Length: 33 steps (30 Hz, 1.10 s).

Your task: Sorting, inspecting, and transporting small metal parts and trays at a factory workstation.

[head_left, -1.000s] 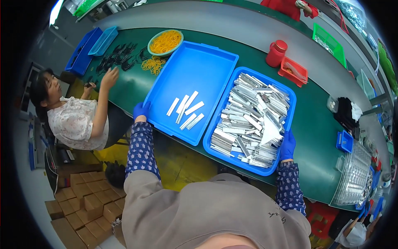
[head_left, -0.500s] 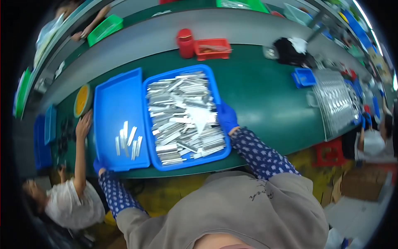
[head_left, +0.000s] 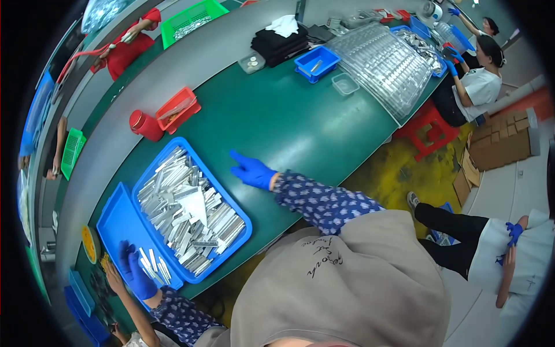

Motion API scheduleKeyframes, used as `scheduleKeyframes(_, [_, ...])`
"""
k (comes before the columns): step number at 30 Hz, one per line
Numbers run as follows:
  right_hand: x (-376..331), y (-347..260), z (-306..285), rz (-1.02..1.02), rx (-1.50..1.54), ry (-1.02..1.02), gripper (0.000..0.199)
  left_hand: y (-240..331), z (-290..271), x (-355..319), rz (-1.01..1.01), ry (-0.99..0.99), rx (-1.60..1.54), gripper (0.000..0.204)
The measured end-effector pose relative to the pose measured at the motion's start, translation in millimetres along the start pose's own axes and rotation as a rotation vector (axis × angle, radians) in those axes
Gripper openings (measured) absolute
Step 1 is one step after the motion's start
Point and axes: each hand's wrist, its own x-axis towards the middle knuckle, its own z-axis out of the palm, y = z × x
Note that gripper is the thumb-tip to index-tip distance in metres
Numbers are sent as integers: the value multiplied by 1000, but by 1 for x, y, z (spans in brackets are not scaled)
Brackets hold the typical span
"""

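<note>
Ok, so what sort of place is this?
Probably a factory assembly workshop: there's a long green workbench, a blue tray heaped with silvery strips, and a gloved co-worker farther along.

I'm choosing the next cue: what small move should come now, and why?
I'd probably bring the right hand to the full tray: it is open over the green table, seemingly holding nothing, while the left hand is by the few strips in the other tray.

Blue-gloved hands (head_left: 254,172), white-patterned navy sleeves (head_left: 321,199), silvery strips (head_left: 172,218)
</note>
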Motion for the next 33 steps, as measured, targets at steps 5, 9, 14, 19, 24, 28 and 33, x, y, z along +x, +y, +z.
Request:
scheduleKeyframes(5, [-82,15,-184,-34,148,413,52,41,138,-31,54,-457,-239,36])
scheduleKeyframes(9, [-152,12,-344,-13,178,1085,45,55,248,-46,-155,-656,-437,46])
scheduleKeyframes(14, [-205,92,-494,39,610,1303,53,72,434,-64,-689,-940,-845,47])
scheduleKeyframes(19, [-187,89,-513,176,955,1051,44,89,587,-82,-989,-1029,-926,39])
scheduleKeyframes(24, [-191,90,-516,254,1094,1047,41,83,686,-98,-1127,-1013,-878,36])
scheduleKeyframes(28, [-187,108,-520,268,1073,1119,37,86,721,-101,-1141,-974,-798,42])
scheduleKeyframes(33, [-184,89,-537,288,1164,1008,44,100,730,-106,-1116,-827,-853,51])
